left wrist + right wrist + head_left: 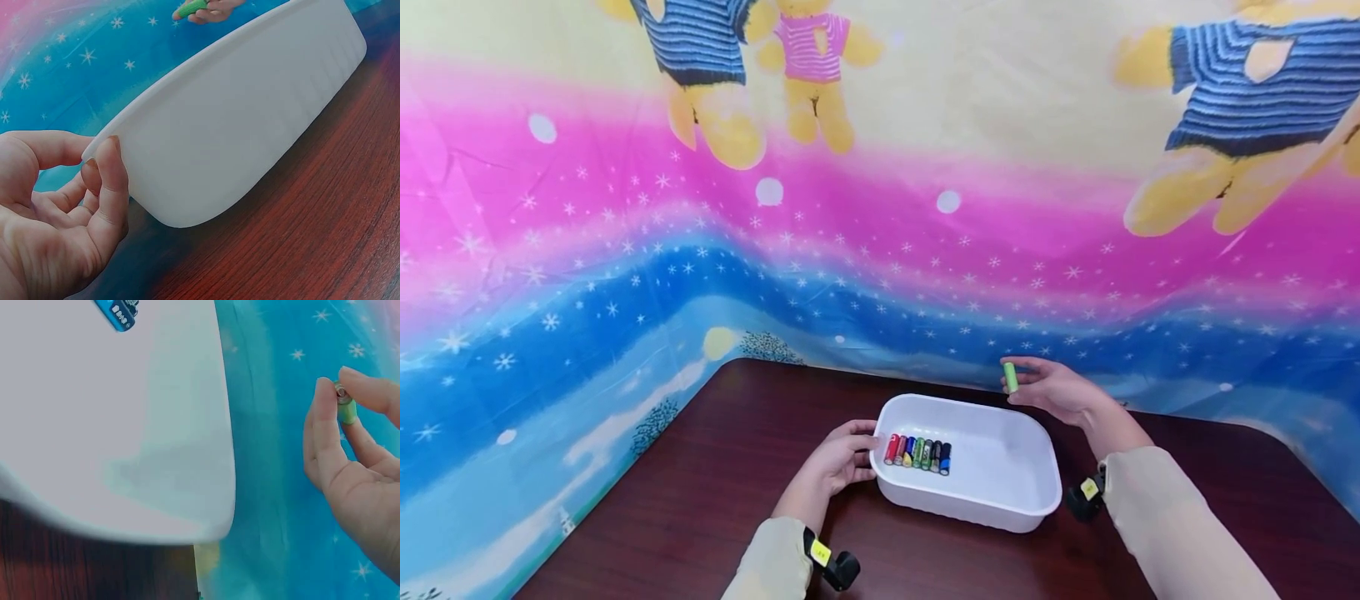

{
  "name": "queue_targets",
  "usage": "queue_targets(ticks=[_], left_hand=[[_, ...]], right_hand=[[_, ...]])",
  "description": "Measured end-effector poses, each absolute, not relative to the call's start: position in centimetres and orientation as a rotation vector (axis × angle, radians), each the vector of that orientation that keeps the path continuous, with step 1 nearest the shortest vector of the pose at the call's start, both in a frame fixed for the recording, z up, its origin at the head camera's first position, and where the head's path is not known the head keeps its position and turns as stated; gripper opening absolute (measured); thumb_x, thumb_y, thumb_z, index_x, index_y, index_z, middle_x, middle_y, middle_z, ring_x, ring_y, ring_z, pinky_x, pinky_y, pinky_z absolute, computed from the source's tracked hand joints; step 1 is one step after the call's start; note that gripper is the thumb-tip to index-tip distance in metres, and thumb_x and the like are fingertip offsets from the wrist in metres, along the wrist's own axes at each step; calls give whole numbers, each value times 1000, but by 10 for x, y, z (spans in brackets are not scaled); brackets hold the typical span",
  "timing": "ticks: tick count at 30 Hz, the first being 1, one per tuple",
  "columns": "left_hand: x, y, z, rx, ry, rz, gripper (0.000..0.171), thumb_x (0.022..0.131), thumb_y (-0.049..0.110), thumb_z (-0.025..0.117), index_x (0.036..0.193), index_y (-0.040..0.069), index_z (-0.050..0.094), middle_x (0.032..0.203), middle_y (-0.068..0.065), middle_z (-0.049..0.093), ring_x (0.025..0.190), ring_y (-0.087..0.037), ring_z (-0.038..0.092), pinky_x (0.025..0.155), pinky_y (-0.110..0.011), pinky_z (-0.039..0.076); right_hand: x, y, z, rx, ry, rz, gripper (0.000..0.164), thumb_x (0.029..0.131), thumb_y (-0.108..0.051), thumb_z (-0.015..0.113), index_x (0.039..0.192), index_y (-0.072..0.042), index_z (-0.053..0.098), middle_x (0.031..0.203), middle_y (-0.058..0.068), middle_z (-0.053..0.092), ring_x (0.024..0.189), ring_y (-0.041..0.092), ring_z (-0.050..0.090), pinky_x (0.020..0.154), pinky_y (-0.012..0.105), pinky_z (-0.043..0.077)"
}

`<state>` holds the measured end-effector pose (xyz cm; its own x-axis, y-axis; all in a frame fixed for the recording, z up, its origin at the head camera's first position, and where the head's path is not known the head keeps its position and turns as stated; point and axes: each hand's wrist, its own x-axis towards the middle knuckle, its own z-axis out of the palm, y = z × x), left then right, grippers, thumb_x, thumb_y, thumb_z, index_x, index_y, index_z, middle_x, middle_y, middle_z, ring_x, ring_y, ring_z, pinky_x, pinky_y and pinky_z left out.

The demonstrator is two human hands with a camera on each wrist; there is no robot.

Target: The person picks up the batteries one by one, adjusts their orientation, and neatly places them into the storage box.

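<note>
A white plastic basin (992, 450) stands on the dark table. Inside it, toward the left, several batteries (922, 452) in red, blue, green and black lie side by side in a row. My left hand (844, 457) grips the basin's left rim, thumb and fingers on either side of the edge in the left wrist view. Beyond the basin's far right corner, my right hand (1054, 390) pinches a light green battery (1011, 377) between thumb and fingertips, held up above the table. One metal end of it faces the camera in the right wrist view.
The dark reddish wooden table (700, 492) runs back to a cloth backdrop (880, 250) printed with bears and snowflakes. The backdrop hangs right behind the table's far edge. Black wrist cameras (835, 569) are strapped over both sleeves.
</note>
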<state>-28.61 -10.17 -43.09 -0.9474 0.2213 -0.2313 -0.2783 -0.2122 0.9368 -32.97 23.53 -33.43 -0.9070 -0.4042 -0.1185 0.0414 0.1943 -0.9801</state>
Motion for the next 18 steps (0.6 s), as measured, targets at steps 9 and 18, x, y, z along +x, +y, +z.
queue_targets(ticks=[9, 18], left_hand=[[-285, -102, -430, -60, 1721, 2234, 43, 87, 6, 58, 128, 1, 44, 112, -23, 57, 67, -15, 58, 54, -26, 52], [-285, -102, -430, -63, 1735, 2228, 44, 87, 7, 58, 129, 2, 43, 113, -23, 56, 69, -17, 57, 55, -26, 52]], right_hand=[[-339, 217, -340, -435, 2087, -1763, 75, 82, 5, 62, 144, 0, 21, 119, 18, 45, 104, 23, 50, 94, 42, 43], [-350, 201, -348, -487, 2250, -1633, 69, 79, 15, 56, 141, -2, 33, 126, 26, 37, 106, 33, 45, 91, 50, 44]])
